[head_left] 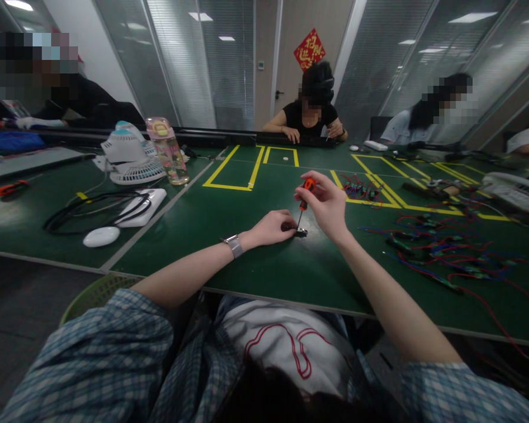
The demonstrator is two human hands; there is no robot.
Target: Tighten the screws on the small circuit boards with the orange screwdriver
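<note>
Screwdriver (304, 204) stands near upright, tip down, handle top leaning slightly to my right. My right hand (330, 201) pinches that handle, fingers closed on it; shaft runs below my grip to 1 small metal part (302, 231) on the table (255, 264). Left hand (273, 228) curls beside the part; can't tell if gripping. 1 bottle (171, 154), pale liquid inside. 1 green basket (81, 299), contents hidden.

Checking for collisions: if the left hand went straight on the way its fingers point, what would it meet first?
Probably the small metallic part, right at the fingertips of the left hand, with the screwdriver close by; exact depth is hard to judge.
</note>
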